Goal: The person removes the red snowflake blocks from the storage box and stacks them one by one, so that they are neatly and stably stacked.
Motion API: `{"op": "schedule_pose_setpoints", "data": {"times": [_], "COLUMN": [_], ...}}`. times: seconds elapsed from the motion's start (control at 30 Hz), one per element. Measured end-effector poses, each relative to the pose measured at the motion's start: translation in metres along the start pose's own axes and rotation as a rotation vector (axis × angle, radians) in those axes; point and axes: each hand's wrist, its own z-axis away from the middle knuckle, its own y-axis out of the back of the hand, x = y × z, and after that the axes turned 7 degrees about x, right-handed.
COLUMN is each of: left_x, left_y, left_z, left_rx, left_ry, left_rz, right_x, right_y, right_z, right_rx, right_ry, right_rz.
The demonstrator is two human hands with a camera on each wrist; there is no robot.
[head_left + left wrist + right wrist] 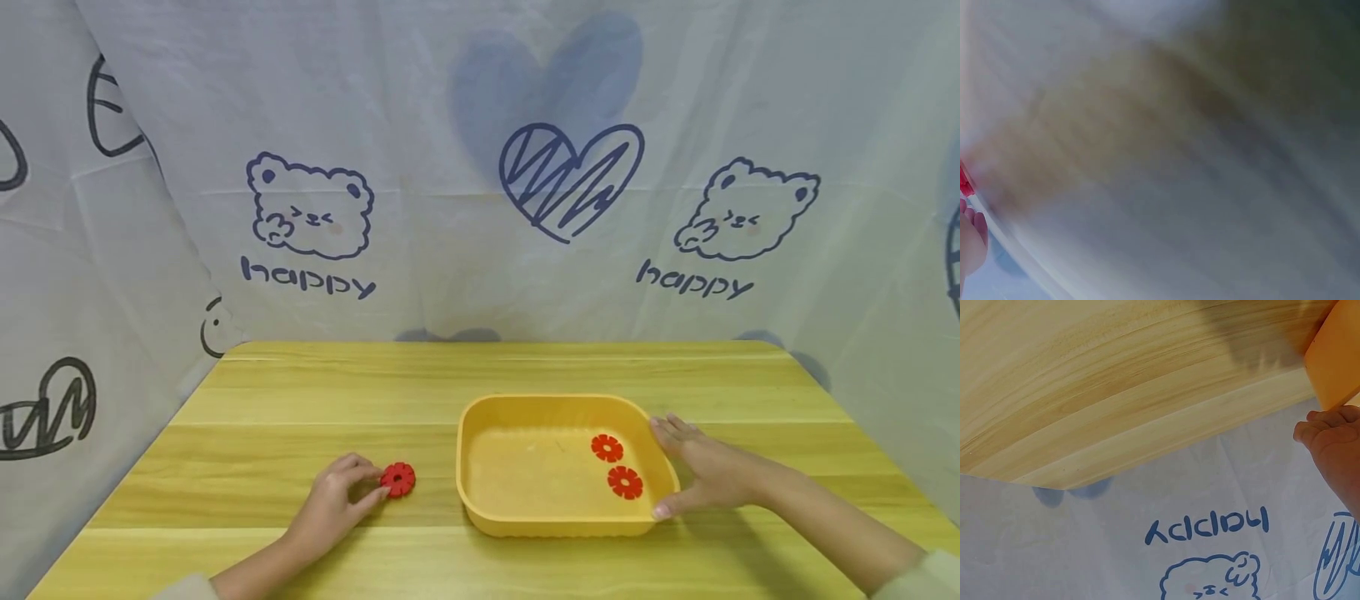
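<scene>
Left of the yellow plastic tub, my left hand (pixel 333 500) pinches a red notched plastic disc (pixel 398 480) with a hole in its middle, low over the table. At the left edge of the left wrist view, a red sliver of the disc (pixel 965 182) shows above the fingers. My right hand (pixel 705 468) grips the right end of the yellow tub (pixel 555 528), thumb at the front corner and fingers at the rear side. Inside the tub, toward its right end, lie two red notched discs, one farther back (pixel 607 448) and one nearer (pixel 625 482).
The tub stands on a wood-grain table (pixel 315 392), right of its middle. A pale cloth (pixel 435 250) printed with bears, hearts and the word "happy" hangs behind the table and along its sides. The left wrist view is mostly blurred cloth.
</scene>
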Motion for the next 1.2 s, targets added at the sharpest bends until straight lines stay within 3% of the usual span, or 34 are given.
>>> {"op": "schedule_pose_setpoints", "data": {"times": [0.23,0.53,0.9,1.2], "left_x": [-0.0006,-0.0002,0.0006,0.0015], "left_y": [-0.0003,-0.0010,-0.0002,0.0010], "left_z": [0.0000,-0.0014,-0.0028,-0.0020], "left_rx": [-0.029,-0.026,-0.067,-0.053], "left_ry": [0.040,0.033,0.042,0.051], "left_rz": [0.017,-0.005,0.001,-0.012], "right_x": [0.0002,0.0011,0.0002,-0.0005], "right_y": [-0.0003,-0.0009,-0.0007,-0.0005], "right_z": [0.0013,0.0026,0.0020,0.0008], "right_rx": [-0.002,0.007,0.007,0.004], "right_ry": [-0.002,0.007,0.004,0.007], "right_rz": [-0.009,-0.005,-0.019,-0.009]}}
